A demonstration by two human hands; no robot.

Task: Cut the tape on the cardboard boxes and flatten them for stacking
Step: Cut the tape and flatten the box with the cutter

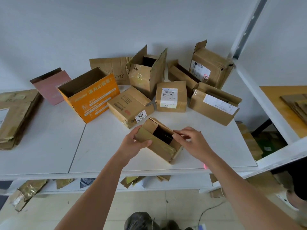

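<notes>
The small box (pixel 159 141) lies on the white table (pixel 103 146) near its front edge, tilted, its open end turned up and showing a dark inside; whether anything is in it cannot be told. The left hand (pixel 132 143) grips its left flap, thumb curled over the cardboard, probably to steady it. The right hand (pixel 191 140) pinches the right flap's edge with fingers together, likely to pull the walls apart for flattening.

Further back stand more boxes. The orange box (pixel 89 95) at left is open and looks empty. The tall box (pixel 147 72) has its flaps up, inside dark. The labelled box (pixel 171 97) is still taped. At far left lies a flat stack (pixel 15 117), presumably finished boxes. Tape scraps (pixel 26 191) litter the floor below.
</notes>
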